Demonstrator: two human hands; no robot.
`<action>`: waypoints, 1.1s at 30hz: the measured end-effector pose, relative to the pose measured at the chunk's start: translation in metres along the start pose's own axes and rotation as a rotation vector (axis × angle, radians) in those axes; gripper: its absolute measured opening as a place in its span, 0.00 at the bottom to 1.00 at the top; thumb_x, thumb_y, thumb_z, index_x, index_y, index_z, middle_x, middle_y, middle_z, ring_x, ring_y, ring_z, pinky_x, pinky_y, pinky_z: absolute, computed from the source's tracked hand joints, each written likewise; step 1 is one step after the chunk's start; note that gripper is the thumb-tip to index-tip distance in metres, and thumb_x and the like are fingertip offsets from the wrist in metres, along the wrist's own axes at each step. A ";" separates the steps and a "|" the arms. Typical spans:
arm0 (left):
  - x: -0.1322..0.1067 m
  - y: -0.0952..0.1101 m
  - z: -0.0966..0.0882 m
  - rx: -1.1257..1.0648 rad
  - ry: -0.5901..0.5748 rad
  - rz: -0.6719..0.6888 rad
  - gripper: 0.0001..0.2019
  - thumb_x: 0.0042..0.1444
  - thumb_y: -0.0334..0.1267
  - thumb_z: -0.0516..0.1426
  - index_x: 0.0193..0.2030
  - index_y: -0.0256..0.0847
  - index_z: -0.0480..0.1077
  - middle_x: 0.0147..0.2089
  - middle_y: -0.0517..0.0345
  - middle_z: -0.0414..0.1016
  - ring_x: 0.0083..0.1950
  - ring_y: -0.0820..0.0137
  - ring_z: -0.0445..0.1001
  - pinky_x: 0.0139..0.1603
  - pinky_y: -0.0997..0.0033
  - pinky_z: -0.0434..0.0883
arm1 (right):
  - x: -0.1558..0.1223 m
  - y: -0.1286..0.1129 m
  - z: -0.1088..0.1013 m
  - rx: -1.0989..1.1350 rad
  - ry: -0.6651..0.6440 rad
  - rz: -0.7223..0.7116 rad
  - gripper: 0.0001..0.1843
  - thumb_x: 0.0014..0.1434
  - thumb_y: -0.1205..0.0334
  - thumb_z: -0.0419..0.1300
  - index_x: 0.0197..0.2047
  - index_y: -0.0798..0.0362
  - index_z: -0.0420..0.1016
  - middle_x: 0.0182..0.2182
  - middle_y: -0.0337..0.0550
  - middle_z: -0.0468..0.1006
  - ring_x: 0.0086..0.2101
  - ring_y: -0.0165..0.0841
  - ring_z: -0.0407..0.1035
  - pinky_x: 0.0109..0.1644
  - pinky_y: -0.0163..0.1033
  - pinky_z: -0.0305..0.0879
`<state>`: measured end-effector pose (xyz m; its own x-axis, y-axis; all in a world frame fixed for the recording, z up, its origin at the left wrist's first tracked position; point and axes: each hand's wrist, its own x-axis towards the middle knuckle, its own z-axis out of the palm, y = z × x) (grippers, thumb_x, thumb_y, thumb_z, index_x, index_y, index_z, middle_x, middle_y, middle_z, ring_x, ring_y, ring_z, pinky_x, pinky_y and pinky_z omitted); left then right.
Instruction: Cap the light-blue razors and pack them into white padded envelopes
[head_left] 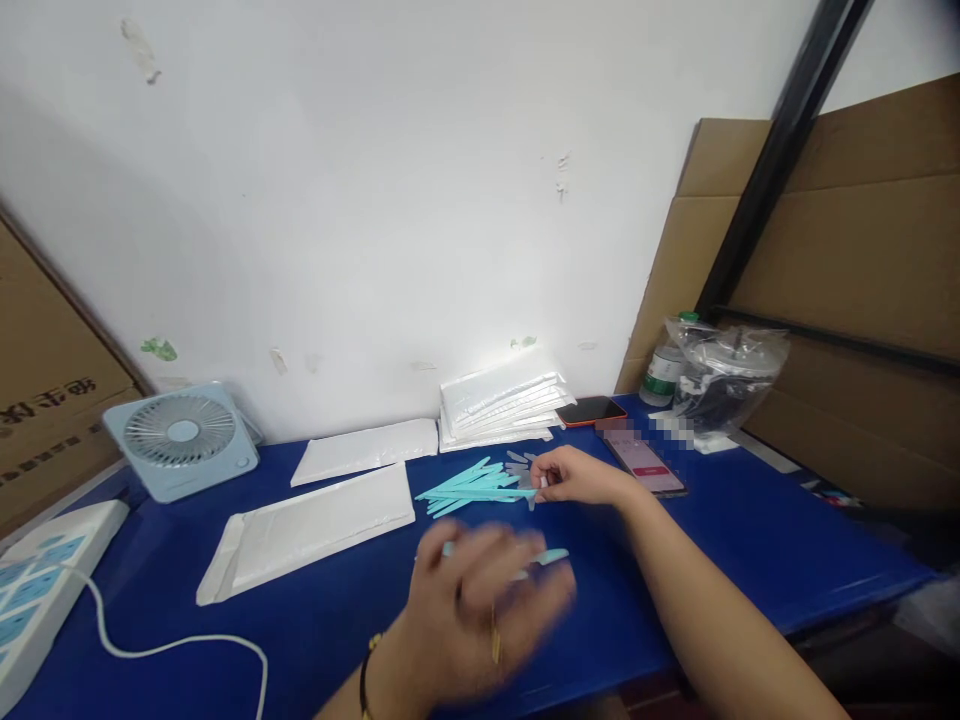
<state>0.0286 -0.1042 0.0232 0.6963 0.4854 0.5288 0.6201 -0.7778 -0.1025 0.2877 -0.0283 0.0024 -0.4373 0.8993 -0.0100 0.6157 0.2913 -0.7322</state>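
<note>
A loose pile of thin turquoise plastic sticks [469, 488] lies on the blue tabletop. My right hand [570, 476] is closed in a pinch at the right end of one stick in the pile. Beside those fingers are a few small translucent pieces [516, 468], partly hidden. Nearer the camera my left hand [480, 610] is raised over the table, smeared by motion, with curled fingers. Ends of a turquoise stick [555, 556] stick out past its fingers on both sides; whether there is more than one cannot be made out.
White padded envelopes [322, 525] lie left of the pile, with a stack of them [499, 400] against the wall. Two phones [641, 462], a bottle [661, 372] and a bagged item [724, 385] are right. A fan [180, 440], power strip [52, 590] and white cable [187, 640] are left.
</note>
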 end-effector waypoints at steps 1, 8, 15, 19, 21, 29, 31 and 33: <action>0.009 -0.008 0.005 0.004 -0.009 -0.020 0.18 0.61 0.43 0.51 0.58 0.55 0.62 0.54 0.53 0.68 0.56 0.61 0.63 0.57 0.53 0.59 | 0.000 -0.003 0.002 0.021 0.014 -0.021 0.11 0.48 0.57 0.64 0.32 0.55 0.73 0.22 0.35 0.69 0.24 0.27 0.61 0.27 0.30 0.56; 0.035 -0.064 0.059 -0.001 -0.268 -0.072 0.14 0.64 0.36 0.46 0.32 0.41 0.70 0.29 0.56 0.72 0.37 0.67 0.67 0.41 0.62 0.57 | 0.005 0.001 0.008 -0.019 0.117 -0.046 0.07 0.51 0.60 0.60 0.31 0.55 0.72 0.23 0.37 0.71 0.24 0.27 0.63 0.27 0.30 0.56; 0.031 -0.078 0.066 -0.099 -0.210 -0.177 0.10 0.61 0.41 0.50 0.45 0.45 0.70 0.42 0.56 0.72 0.46 0.65 0.66 0.45 0.62 0.55 | 0.006 0.011 0.001 -0.185 0.287 -0.023 0.09 0.48 0.60 0.64 0.33 0.54 0.74 0.26 0.38 0.71 0.26 0.27 0.62 0.29 0.31 0.56; 0.027 -0.074 0.058 -0.397 -0.453 -0.117 0.08 0.54 0.45 0.57 0.37 0.45 0.72 0.38 0.61 0.73 0.40 0.70 0.69 0.42 0.68 0.58 | 0.004 0.002 0.006 -0.154 0.139 -0.061 0.05 0.51 0.62 0.61 0.32 0.54 0.75 0.27 0.39 0.72 0.26 0.27 0.63 0.28 0.30 0.57; 0.024 -0.074 0.057 -0.497 -0.580 -0.109 0.09 0.51 0.46 0.59 0.34 0.45 0.73 0.34 0.63 0.73 0.35 0.72 0.70 0.36 0.72 0.59 | 0.003 0.000 0.007 -0.155 0.112 -0.040 0.05 0.51 0.64 0.61 0.32 0.55 0.75 0.27 0.39 0.73 0.26 0.27 0.64 0.28 0.31 0.57; 0.031 -0.066 0.058 -0.407 -0.492 -0.275 0.07 0.55 0.41 0.56 0.31 0.42 0.71 0.34 0.60 0.75 0.34 0.70 0.70 0.33 0.72 0.59 | 0.003 -0.011 0.010 -0.045 -0.059 -0.033 0.16 0.50 0.48 0.64 0.34 0.54 0.79 0.26 0.40 0.76 0.26 0.29 0.64 0.28 0.33 0.57; 0.035 -0.067 0.060 -0.388 -0.447 -0.287 0.07 0.56 0.41 0.56 0.33 0.42 0.71 0.34 0.60 0.75 0.36 0.69 0.71 0.36 0.71 0.60 | 0.004 -0.010 0.011 -0.041 -0.052 -0.035 0.16 0.51 0.49 0.63 0.32 0.54 0.79 0.25 0.40 0.75 0.25 0.29 0.64 0.28 0.33 0.57; 0.037 -0.070 0.062 -0.346 -0.410 -0.289 0.06 0.56 0.41 0.56 0.33 0.42 0.71 0.35 0.59 0.75 0.39 0.67 0.71 0.39 0.69 0.60 | 0.006 -0.005 0.011 -0.046 -0.008 -0.027 0.16 0.53 0.50 0.60 0.30 0.55 0.78 0.25 0.41 0.76 0.26 0.29 0.65 0.28 0.33 0.57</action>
<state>0.0335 -0.0065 -0.0020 0.6423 0.7571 0.1195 0.6994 -0.6427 0.3128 0.2749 -0.0284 -0.0009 -0.4595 0.8882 0.0036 0.6328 0.3302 -0.7004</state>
